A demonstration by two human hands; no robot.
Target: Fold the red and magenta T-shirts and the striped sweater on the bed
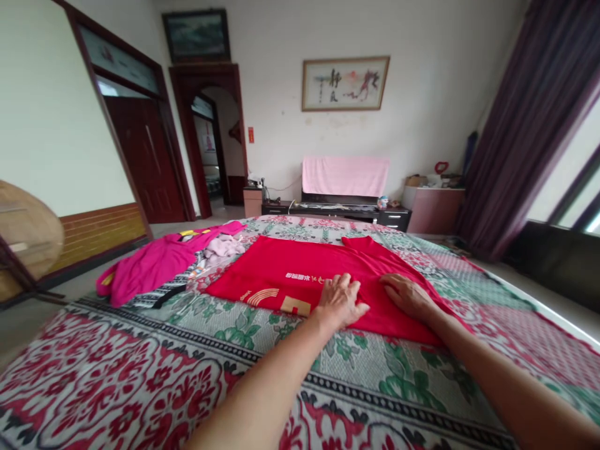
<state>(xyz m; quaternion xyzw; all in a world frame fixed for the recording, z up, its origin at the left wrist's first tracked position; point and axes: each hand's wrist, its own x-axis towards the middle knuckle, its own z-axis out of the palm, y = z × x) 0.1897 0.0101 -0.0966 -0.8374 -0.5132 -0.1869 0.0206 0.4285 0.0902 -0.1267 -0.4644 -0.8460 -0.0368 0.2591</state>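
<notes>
A red T-shirt (pixel 290 256) lies spread out on the patterned bedspread (pixel 187 369), its neck end toward the right. White lettering and gold printing show on its near left part. My left hand (pixel 341 301) rests on the middle of the shirt, fingers spread and palm down. To its right, my right hand (pixel 409 296) lies on the shirt near the sleeve end, palm down, with the fingers stretched out and fairly close together. Neither hand has cloth gathered in it.
Left of the shirt lies a heap of clothes, with a magenta garment (pixel 154 265) on top and a pale pink one (pixel 224 247) beside it. Beyond the bed stands a low black cabinet (pixel 394 219) with a pink cloth (pixel 345 175) above it. A purple curtain (pixel 520 125) hangs at right.
</notes>
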